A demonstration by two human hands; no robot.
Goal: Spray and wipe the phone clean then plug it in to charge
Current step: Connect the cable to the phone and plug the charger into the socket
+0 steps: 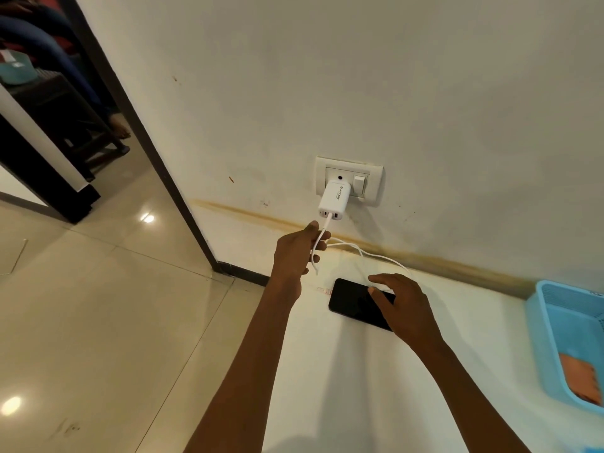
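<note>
While left hand [299,250] pinches charger cable [359,251] mid-frame and right hand [403,307], fingers spread, touches phone [354,302], tugging may unseat adapter [333,201].

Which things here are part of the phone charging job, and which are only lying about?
For the job: phone, white cable, charger in the wall socket, left hand holding the cable, right hand on the phone.

Lying about: blue basket, orange cloth inside it.

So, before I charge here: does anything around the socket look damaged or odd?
A yellow-brown stain streak runs along the white wall just below the white socket plate, like dried seepage. The white charger adapter looks seated.
</note>
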